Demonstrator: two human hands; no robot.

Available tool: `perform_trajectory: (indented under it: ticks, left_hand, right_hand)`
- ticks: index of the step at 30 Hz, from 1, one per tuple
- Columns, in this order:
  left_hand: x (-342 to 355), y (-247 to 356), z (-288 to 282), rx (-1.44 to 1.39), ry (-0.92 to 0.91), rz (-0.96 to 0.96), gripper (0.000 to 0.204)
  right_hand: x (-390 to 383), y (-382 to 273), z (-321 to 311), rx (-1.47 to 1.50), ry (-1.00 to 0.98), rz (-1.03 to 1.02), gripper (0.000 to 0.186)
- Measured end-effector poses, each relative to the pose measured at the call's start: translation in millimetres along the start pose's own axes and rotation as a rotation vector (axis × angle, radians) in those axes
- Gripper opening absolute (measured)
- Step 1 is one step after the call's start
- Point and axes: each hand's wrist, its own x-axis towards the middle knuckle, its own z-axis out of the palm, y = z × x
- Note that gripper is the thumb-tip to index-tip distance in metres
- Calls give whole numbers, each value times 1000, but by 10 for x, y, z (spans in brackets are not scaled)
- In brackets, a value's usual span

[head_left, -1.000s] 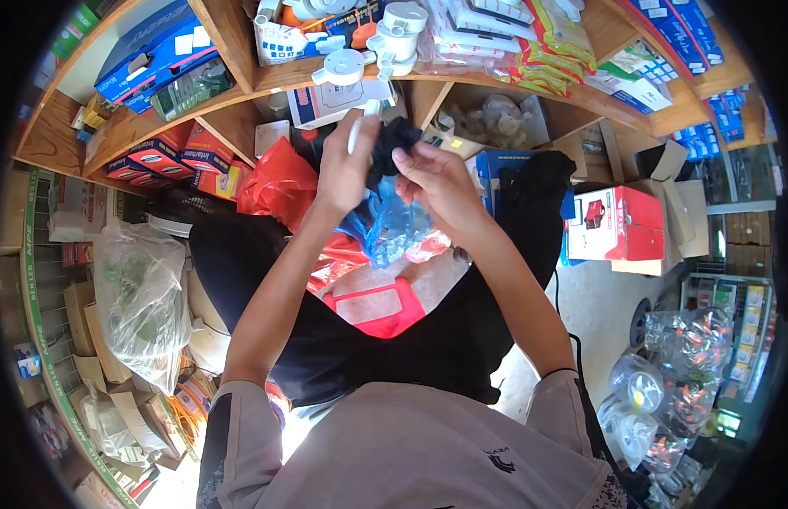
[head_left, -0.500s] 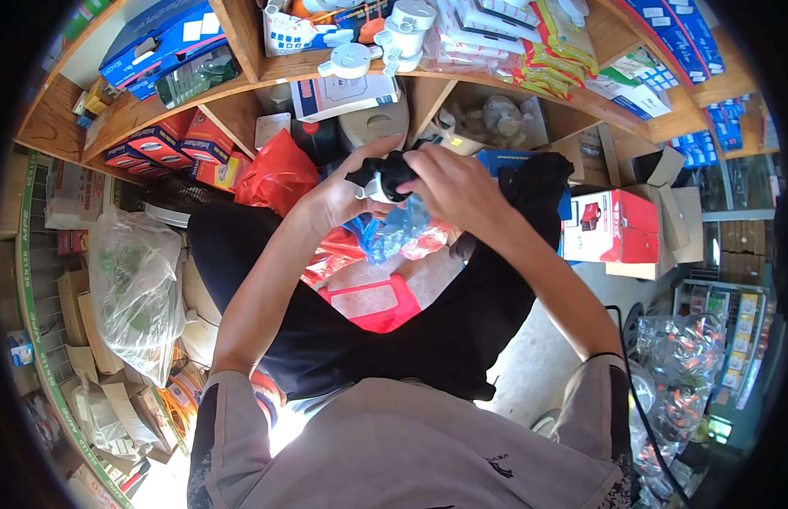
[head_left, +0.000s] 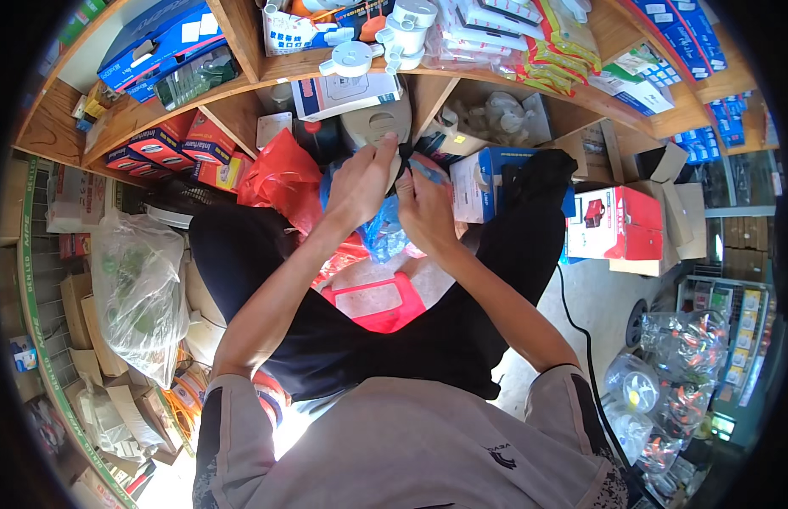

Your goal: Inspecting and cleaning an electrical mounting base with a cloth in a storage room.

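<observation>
My left hand [head_left: 361, 185] and my right hand [head_left: 426, 205] are close together in front of me, above the plastic bags. Between their fingers is a small dark thing [head_left: 404, 153], mostly hidden by the hands, so I cannot tell its kind. Both hands are closed, with the fingers curled and the thumbs toward each other. Just below them lies a blue plastic bag [head_left: 383, 233], and left of it a bunched red plastic bag [head_left: 279, 178]. A red plastic frame [head_left: 404, 307] shows on the floor between my legs.
Wooden shelves [head_left: 479, 72] curve across the far side, holding boxes, white round fittings [head_left: 351, 58] and packets. A red and white box [head_left: 616, 222] stands at right, with a black cable [head_left: 587, 339] running below it. At left hangs a clear plastic bag [head_left: 139, 280].
Both hands have turned and lowered their wrists, and my right hand has come inward and down. The white part of the held black thing has gone from sight. A blue and white box shows more.
</observation>
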Motion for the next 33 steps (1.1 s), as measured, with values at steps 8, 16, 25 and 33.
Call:
perform_trajectory:
  ticks: [8,16,25,33]
  left_hand:
    - [-45,53,-235,-181,-8,371,34]
    - [215,-292,-834,-1116,-41,142,73]
    - [-136,27,-922,-1569,-222,261,72]
    - [-204,317,-735,-1535,-358,261,82]
  right_hand:
    - [174,-405,-342,1138,-305,871,46]
    - [58,-429,-389,1606,-424,726,56]
    - [80,96,-700,1543,-105,672,47]
    - [12,-299,-758,1108,282,270,54]
